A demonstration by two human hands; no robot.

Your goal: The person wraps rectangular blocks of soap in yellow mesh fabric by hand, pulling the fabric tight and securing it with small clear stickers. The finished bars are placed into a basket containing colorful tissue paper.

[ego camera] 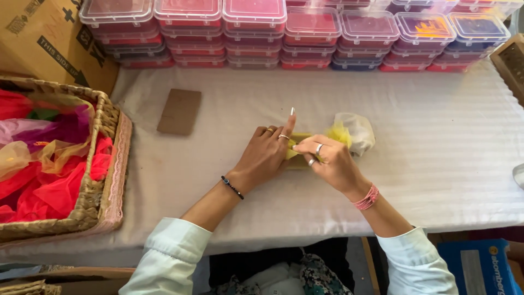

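I see left hand (pixel 266 153) and right hand (pixel 327 161) both pinching a small yellow-green packet (pixel 298 158) on the worktop (pixel 426 147) — yellow net pouch (pixel 352 133) touching right hand, wicker basket (pixel 101 180) far left.

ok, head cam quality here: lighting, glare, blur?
Head view: soft even light, faint shadows under left hand and right hand; mild glare on the clear box lids; slight wide-angle bowing at the table edge; hands and yellow piece reasonably sharp, no obvious motion blur.
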